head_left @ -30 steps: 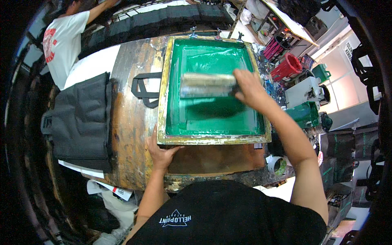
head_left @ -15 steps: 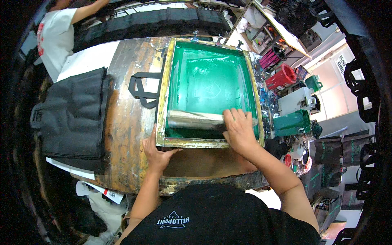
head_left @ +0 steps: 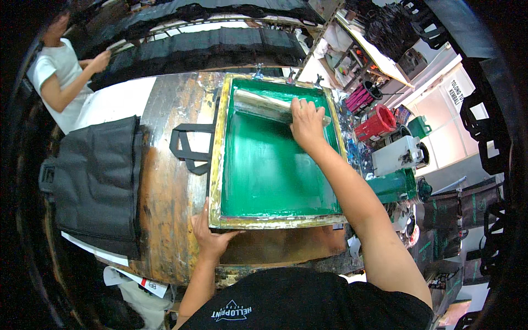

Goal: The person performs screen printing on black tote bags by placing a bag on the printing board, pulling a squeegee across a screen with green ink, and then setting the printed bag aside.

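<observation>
A wooden-framed printing screen [head_left: 280,221] lies on the table, its mesh covered in green ink. My right hand [head_left: 307,125] is closed around the right part of a wide squeegee [head_left: 263,103], which rests slightly slanted near the screen's far end. At the near left corner, my left hand [head_left: 210,236] grips the frame, thumb along the front edge and fingers up the left side. Black fabric handles [head_left: 192,127] stick out from under the frame's left side; what they belong to is hidden beneath the screen.
Left of the screen lies a stack of black fabric bags [head_left: 96,187]. Metal clamps [head_left: 290,74] stand along the far frame edge. Ink-stained containers, one red [head_left: 374,124] and one green [head_left: 390,187], are on the right. A co-worker [head_left: 60,82] stands at the far left.
My right hand has pushed the squeegee from the near end of the screen to the far end. My left hand stays at the corner. The co-worker's raised arm has come down.
</observation>
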Action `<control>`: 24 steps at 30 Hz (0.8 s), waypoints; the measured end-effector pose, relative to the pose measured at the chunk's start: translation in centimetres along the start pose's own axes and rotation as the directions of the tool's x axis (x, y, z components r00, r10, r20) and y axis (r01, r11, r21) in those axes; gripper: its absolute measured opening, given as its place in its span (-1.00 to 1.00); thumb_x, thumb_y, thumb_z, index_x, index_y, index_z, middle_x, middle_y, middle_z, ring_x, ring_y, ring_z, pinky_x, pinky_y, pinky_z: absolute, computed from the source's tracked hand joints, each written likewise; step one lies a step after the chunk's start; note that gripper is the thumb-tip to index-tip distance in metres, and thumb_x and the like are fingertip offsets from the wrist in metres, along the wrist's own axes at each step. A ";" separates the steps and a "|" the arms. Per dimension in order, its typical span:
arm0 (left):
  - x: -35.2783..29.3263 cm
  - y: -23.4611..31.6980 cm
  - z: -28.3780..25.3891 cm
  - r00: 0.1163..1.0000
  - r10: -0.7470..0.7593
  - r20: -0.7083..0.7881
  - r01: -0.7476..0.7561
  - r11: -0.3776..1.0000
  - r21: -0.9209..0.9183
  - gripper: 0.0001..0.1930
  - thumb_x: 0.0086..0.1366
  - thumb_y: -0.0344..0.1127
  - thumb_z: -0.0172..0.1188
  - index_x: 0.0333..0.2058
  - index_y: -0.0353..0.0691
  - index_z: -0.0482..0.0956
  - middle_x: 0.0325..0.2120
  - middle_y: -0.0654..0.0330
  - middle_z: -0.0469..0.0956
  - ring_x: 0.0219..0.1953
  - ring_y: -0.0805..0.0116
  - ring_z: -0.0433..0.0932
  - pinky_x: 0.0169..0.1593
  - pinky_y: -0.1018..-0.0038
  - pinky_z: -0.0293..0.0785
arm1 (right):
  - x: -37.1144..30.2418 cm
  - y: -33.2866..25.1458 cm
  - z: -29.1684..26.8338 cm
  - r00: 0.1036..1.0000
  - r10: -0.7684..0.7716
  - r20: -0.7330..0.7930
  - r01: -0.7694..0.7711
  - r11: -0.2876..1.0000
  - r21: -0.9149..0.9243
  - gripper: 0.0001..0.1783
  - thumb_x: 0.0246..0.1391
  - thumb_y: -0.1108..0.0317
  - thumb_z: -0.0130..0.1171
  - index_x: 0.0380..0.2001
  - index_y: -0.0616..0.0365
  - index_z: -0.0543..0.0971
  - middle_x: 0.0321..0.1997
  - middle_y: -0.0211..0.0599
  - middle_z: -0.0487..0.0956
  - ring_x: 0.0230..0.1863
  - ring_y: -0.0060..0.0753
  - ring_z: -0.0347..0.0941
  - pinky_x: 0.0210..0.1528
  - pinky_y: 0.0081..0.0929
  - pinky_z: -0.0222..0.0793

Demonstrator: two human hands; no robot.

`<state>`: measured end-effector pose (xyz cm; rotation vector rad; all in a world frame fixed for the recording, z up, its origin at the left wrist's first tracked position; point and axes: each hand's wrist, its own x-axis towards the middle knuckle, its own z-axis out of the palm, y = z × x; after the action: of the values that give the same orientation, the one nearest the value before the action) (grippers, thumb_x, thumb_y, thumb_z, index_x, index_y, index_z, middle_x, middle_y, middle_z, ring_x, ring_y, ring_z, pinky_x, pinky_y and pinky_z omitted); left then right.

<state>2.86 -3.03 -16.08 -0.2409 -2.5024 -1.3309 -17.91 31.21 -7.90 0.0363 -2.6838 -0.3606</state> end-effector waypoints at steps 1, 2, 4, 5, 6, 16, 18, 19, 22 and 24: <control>0.0 0.0 0.0 1.000 0.010 0.001 -0.010 1.000 0.010 0.31 -0.42 0.11 0.77 0.36 -0.37 0.41 -0.04 0.03 0.69 -0.17 0.03 0.49 0.00 0.19 0.38 | 0.8 0.2 0.9 1.000 0.011 0.004 -0.011 1.000 -0.002 -0.33 -0.13 0.31 0.51 0.09 0.06 0.45 -0.05 -0.29 0.54 0.05 -0.14 0.47 -0.02 0.02 0.27; 0.0 0.0 -0.1 1.000 0.018 0.007 -0.018 0.999 0.047 0.30 -0.42 0.11 0.77 0.35 -0.37 0.42 -0.03 0.03 0.69 -0.16 0.04 0.50 0.00 0.19 0.39 | 1.5 0.4 1.7 0.999 0.017 -0.041 -0.017 1.000 -0.006 -0.33 -0.12 0.30 0.50 0.10 0.06 0.45 -0.05 -0.29 0.55 0.05 -0.14 0.48 -0.02 0.03 0.27; 0.0 0.1 -0.1 0.999 0.039 0.002 -0.039 0.997 0.061 0.30 -0.43 0.11 0.78 0.34 -0.38 0.42 -0.03 0.03 0.69 -0.15 0.05 0.50 0.01 0.19 0.39 | 2.8 0.8 3.2 0.999 0.046 -0.026 -0.047 0.999 -0.021 -0.34 -0.10 0.30 0.49 0.10 0.05 0.45 -0.06 -0.30 0.56 0.04 -0.13 0.49 -0.01 0.04 0.27; -0.1 0.1 -0.1 0.999 0.038 0.001 -0.038 0.997 0.063 0.30 -0.43 0.11 0.78 0.33 -0.38 0.43 -0.03 0.03 0.69 -0.15 0.05 0.50 0.01 0.20 0.40 | 3.5 1.1 3.7 0.997 0.059 -0.043 -0.060 0.998 -0.028 -0.35 -0.09 0.29 0.48 0.10 0.04 0.45 -0.06 -0.30 0.56 0.04 -0.13 0.49 0.00 0.04 0.27; -0.1 0.1 0.0 0.999 0.036 -0.003 -0.036 0.998 0.051 0.30 -0.43 0.12 0.78 0.33 -0.39 0.43 -0.03 0.04 0.69 -0.15 0.05 0.51 0.01 0.20 0.40 | 4.3 1.4 4.0 0.997 0.080 -0.012 -0.081 0.995 -0.051 -0.36 -0.06 0.28 0.47 0.11 0.01 0.45 -0.04 -0.30 0.57 0.07 -0.13 0.51 0.03 0.14 0.30; -0.1 -0.1 0.3 1.000 0.000 -0.008 0.000 1.000 0.010 0.30 -0.44 0.12 0.79 0.32 -0.37 0.43 -0.01 0.04 0.70 -0.14 0.05 0.54 0.04 0.19 0.39 | 9.7 6.6 0.6 1.000 -0.006 0.014 0.004 0.992 0.128 -0.39 -0.04 0.34 0.47 0.08 0.00 0.43 0.04 -0.30 0.58 0.14 -0.12 0.52 0.09 0.23 0.35; 0.0 0.0 0.2 1.000 0.002 -0.010 -0.002 1.000 -0.003 0.29 -0.44 0.12 0.78 0.32 -0.37 0.44 0.00 0.05 0.70 -0.14 0.04 0.54 0.05 0.19 0.38 | 9.9 6.0 1.0 1.000 -0.025 0.012 0.024 0.995 0.100 -0.39 -0.04 0.33 0.47 0.08 -0.01 0.43 0.02 -0.32 0.57 0.14 -0.14 0.51 0.07 0.20 0.35; 0.1 0.0 0.2 1.000 0.020 -0.013 -0.020 1.000 0.003 0.29 -0.45 0.13 0.78 0.31 -0.37 0.44 0.00 0.05 0.70 -0.14 0.04 0.54 0.05 0.19 0.38 | 10.0 5.7 1.5 0.998 -0.047 -0.036 0.050 0.995 0.092 -0.39 -0.04 0.33 0.47 0.09 -0.01 0.43 0.01 -0.33 0.56 0.13 -0.16 0.51 0.06 0.18 0.36; 0.3 0.1 0.1 1.000 0.022 0.010 -0.022 0.999 0.024 0.29 -0.45 0.12 0.78 0.31 -0.37 0.44 0.00 0.06 0.70 -0.13 0.03 0.55 0.06 0.19 0.37 | 10.2 4.6 3.4 0.997 -0.049 -0.063 0.052 0.998 0.047 -0.46 0.01 0.34 0.41 0.07 -0.02 0.44 -0.02 -0.35 0.56 0.10 -0.20 0.51 0.04 0.13 0.36; 0.3 0.1 0.0 1.000 0.009 0.026 -0.010 0.999 0.034 0.29 -0.46 0.12 0.78 0.31 -0.37 0.44 0.00 0.07 0.71 -0.12 0.03 0.55 0.06 0.19 0.37 | 10.2 3.7 5.0 0.998 -0.018 -0.059 0.019 1.000 0.012 -0.34 -0.10 0.29 0.52 0.08 -0.02 0.42 -0.03 -0.36 0.53 0.07 -0.21 0.48 0.06 0.04 0.29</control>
<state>2.63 -3.01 -15.91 -0.2638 -2.5393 -1.2883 -29.17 35.19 -7.09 0.0750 -2.6294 -0.3426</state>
